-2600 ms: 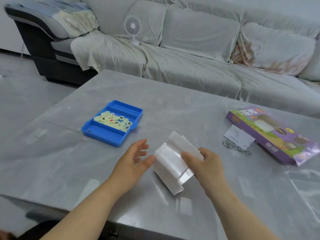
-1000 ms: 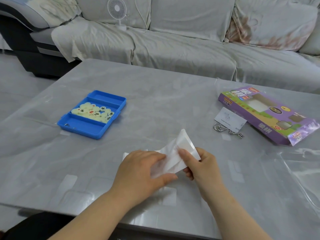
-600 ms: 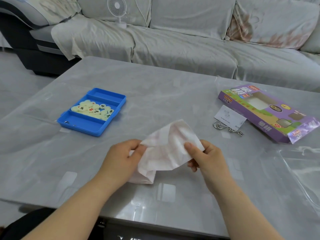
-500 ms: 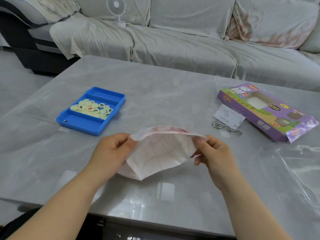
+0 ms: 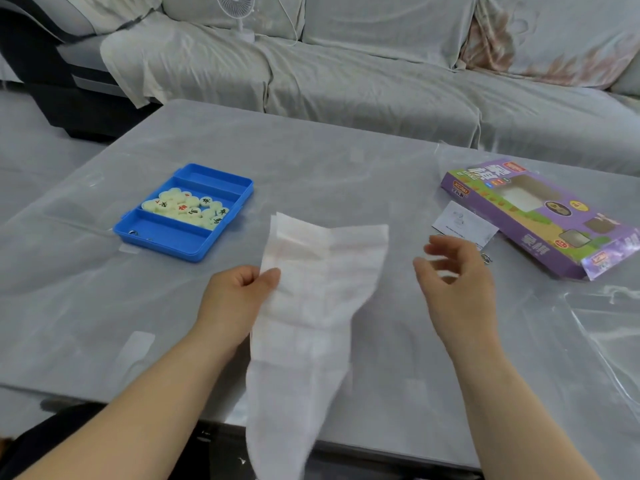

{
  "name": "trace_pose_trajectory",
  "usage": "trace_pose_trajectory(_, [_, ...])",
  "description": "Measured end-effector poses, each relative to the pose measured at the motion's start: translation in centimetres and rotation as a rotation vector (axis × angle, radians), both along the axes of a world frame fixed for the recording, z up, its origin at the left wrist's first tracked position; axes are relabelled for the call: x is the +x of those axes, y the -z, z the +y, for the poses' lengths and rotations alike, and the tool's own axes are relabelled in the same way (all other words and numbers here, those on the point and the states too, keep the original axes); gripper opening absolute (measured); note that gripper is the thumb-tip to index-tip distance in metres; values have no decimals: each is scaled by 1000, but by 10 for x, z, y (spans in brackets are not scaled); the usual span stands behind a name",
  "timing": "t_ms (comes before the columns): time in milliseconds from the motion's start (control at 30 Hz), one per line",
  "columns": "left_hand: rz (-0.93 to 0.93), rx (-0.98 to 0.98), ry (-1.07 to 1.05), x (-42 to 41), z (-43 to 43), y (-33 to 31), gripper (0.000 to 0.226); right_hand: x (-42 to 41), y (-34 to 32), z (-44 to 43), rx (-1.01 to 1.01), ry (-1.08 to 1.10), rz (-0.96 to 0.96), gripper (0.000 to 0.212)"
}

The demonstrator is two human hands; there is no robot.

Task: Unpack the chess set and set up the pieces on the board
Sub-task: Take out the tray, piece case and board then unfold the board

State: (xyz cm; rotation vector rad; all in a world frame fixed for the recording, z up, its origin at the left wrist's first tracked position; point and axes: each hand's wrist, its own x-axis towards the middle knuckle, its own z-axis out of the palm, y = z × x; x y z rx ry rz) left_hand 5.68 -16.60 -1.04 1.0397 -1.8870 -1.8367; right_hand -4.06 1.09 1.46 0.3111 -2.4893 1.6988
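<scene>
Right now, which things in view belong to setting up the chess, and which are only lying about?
Job: paper board sheet, held in left hand; blue case; pieces inside it; purple box.
Lying about: white card; fan on sofa.

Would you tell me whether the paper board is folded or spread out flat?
Partly unfolded: the paper board hangs creased from the left hand, not flat on the table.

Grey marble-look table (image 5: 346, 174) is carrying a blue tray (image 5: 166, 237) at left w/ pale round pieces (image 5: 187, 206) sitting in its mid compartment. Purple box (image 5: 540, 220) is lying at right, white card (image 5: 464, 225) just beside it, clear plastic (image 5: 606, 323) lying nearer the front edge.
</scene>
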Motion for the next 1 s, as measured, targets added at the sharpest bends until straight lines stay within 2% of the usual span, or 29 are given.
trace_pose_trajectory(67, [20, 76, -37, -1, 4, 2, 30, 15, -10, -4, 3, -83, 219, 24])
trace_pose_trajectory(100, [32, 124, -48, -1, 6, 2, 29, 23, -11, -7, 38, -184, 349, 18])
trace_pose_trajectory(167, [56, 172, -81, -2, 8, 2, 28, 39, -5, -13, 208, -411, 625, 5])
trace_pose_trajectory(200, [61, 156, -105, -1, 8, 1, 28, 46, 0, -15, 303, -506, 729, 12])
trace_pose_trajectory(300, [39, -42, -122, 0, 8, -3, 26, 60, 8, -25, 389, -673, 794, 25])
trace_pose_trajectory(400, [40, -202, -92, 1, 13, -8, 24, 71, 13, -38, 309, -612, 691, 27])
trace_pose_trajectory(433, [39, -253, -83, 2, 15, -9, 24, 74, 12, -43, 255, -535, 568, 21])
trace_pose_trajectory(467, [48, -296, -70, 3, 17, -11, 24, 74, 9, -46, 195, -470, 354, 14])
trace_pose_trajectory(533, [103, -336, -10, 7, 25, -14, 24, 71, 9, -50, 53, -419, -110, 23])
trace_pose_trajectory(567, [141, -327, 32, 9, 29, -16, 25, 68, 11, -50, 5, -407, -238, 24])
trace_pose_trajectory(667, [208, -245, 123, 12, 39, -18, 34, 64, 11, -50, -82, -368, -276, 20])
trace_pose_trajectory(767, [229, -181, 137, 11, 38, -16, 30, 60, 10, -49, -124, -309, -265, 18])
trace_pose_trajectory(900, [209, -154, 34, 10, 22, -11, 26, 37, 8, -35, -120, -207, -252, 29])
trace_pose_trajectory(1000, [149, 5, -33, 7, 4, -5, 23, 14, 12, -18, -148, -139, -342, 26])
